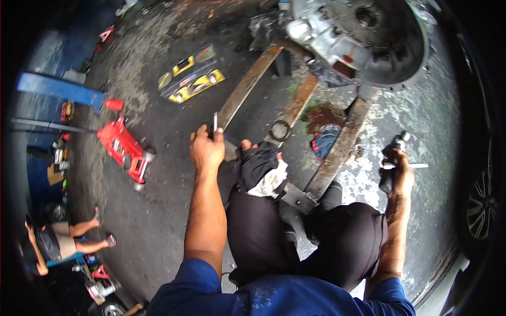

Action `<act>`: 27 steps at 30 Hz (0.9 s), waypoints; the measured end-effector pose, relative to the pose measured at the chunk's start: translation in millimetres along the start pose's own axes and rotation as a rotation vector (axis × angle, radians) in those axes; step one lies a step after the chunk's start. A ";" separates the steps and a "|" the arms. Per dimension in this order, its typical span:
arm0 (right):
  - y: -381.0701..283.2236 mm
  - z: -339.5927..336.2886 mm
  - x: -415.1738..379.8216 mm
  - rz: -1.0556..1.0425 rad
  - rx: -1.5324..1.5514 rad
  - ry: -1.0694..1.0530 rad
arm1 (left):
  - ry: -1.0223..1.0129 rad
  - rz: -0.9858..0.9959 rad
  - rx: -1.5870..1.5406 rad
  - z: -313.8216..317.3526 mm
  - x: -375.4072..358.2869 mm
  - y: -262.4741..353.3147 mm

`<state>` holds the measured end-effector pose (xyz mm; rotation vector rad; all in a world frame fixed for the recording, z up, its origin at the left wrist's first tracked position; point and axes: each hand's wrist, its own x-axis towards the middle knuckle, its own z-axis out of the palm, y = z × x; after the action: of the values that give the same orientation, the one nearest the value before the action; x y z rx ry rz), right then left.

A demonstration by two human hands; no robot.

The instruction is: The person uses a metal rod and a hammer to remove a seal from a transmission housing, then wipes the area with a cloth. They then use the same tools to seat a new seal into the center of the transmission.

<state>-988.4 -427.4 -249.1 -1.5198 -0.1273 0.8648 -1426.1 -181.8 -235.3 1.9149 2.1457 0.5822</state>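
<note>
My left hand (207, 150) is closed, a thin white stick (215, 121) standing up from its fingers beside a rusty metal bar (250, 84). At the right, my right hand (401, 171) is wrapped round a dark tool with a silver end (387, 179). A pale rod (419, 166) juts out past that hand; the tool's exact kind is too blurred to name. Over my left knee lies a black cloth (256, 166) bunched with a white rag (271, 179). Skin shows at the cloth's far edge. A dark ring (280, 130) sits on the middle bar of the metal frame.
A large metal gearbox housing (390, 42) rests at the frame's far end. Beyond my left hand is a black and yellow toolbox (192, 79). A red floor jack (124, 147) stands left. A seated person (60, 239) is at lower left. A car wheel (479, 205) borders the right.
</note>
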 end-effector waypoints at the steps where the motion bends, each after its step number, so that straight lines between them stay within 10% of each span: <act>1: -7.6 11.0 -9.2 0.006 -0.013 0.023 | -0.009 0.023 -0.044 -3.6 -4.9 17.8; 11: -8.5 16.5 -17.3 -0.062 0.061 -0.153 | -0.016 0.007 0.159 13.8 -7.5 22.9; 21: -31.2 61.6 -38.8 -0.215 -0.398 -0.355 | -0.372 0.985 -0.720 25.0 -127.3 196.7; 27: -58.8 73.5 -23.0 -0.250 -0.309 -0.537 | -0.579 0.951 -0.661 27.2 -131.7 256.4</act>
<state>-1022.9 -370.4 -178.8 -1.4759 -0.8585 1.0645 -1165.5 -287.1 -165.7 2.1876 0.5178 0.6406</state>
